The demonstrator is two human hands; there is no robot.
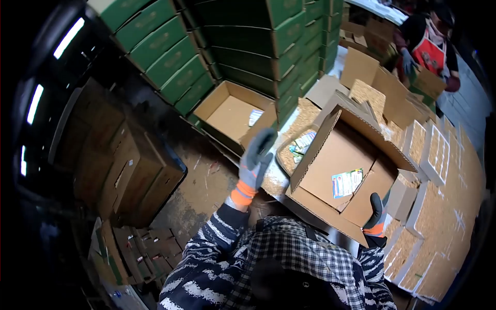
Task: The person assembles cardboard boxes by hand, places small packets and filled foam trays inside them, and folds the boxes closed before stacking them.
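Close in front of me an open cardboard box (330, 163) sits tilted, with a printed card (347, 183) lying on its bottom. My right hand (376, 216), in a grey and orange glove, is at the box's near right corner, its fingers wrapped over the side wall. My left hand (254, 163), gloved alike, is raised left of the box with thumb and fingers apart and nothing between them. Beyond it stands a second open box (232, 111) with a small card (254, 117) inside. A basket (281, 157) of printed cards (302, 143) is partly hidden behind the near box.
Stacks of green boxes (170, 57) rise at the back left. Wood-chip-topped blocks (413, 253) and open cartons (398, 98) fill the right side. A person in a red apron (429, 51) is at the upper right. Brown cartons (129, 170) stand at the left.
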